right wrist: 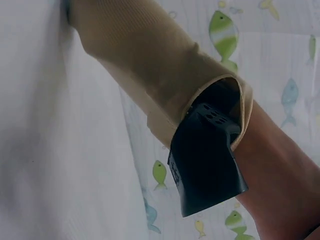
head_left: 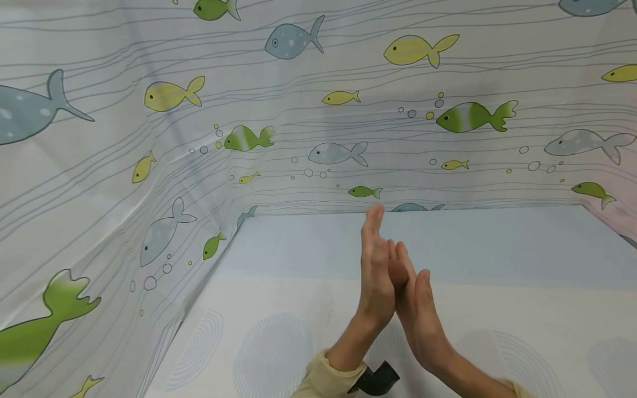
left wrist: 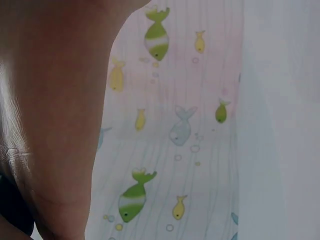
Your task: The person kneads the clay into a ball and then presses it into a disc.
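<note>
Left hand (head_left: 376,279) and right hand (head_left: 423,318) stand palm to palm, straight-fingered, long axes pointing upward, the right tilted leftward; whether anything lies between, I cannot tell.

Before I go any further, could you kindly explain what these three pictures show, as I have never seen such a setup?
There is no robot here, only a person's left hand and right hand, shown by a camera worn on the head. They are close together, palms facing, fingers mostly straight; I see nothing held, though the space between is largely hidden. Below them is a pale surface with printed circles, and behind it fish-printed sheeting. The other two pictures come from cameras on the wrists: the left one shows bare skin close up beside the sheeting, the right one a tan sleeve with a black fitting sticking out.
</note>
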A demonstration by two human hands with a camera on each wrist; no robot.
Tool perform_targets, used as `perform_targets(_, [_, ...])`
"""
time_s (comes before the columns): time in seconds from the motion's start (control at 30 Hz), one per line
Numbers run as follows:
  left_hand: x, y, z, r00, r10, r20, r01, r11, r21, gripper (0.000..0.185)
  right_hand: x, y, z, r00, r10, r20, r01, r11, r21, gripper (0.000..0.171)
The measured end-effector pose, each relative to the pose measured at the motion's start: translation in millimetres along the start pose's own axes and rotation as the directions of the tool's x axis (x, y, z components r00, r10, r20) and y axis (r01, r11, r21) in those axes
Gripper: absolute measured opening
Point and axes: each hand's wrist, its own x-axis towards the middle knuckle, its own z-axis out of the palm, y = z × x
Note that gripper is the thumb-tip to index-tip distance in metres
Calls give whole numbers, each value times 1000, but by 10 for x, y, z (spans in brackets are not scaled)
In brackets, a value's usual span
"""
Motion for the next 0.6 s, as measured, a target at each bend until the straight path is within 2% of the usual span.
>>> perform_targets(0.17, [-44,-14,72,999,-15,33,16,999,-38,66,21,-33,-26,997,-48,-53,48,999,-11,59])
perform_targets(0.3, [-78,-19,125,998,-27,59,29,999,-30,66,40,-51,-49,993,-62,-104,62,998,-9,59])
perform_targets(0.47, [-132,-17,193,992,13,128,-12,1000,-8,65,83,-109,-109,983,-47,-179,50,999,14,59])
perform_targets(0.6, [-195,-14,247,985,32,172,-40,998,44,65,123,-157,-158,970,-16,-244,37,996,82,62])
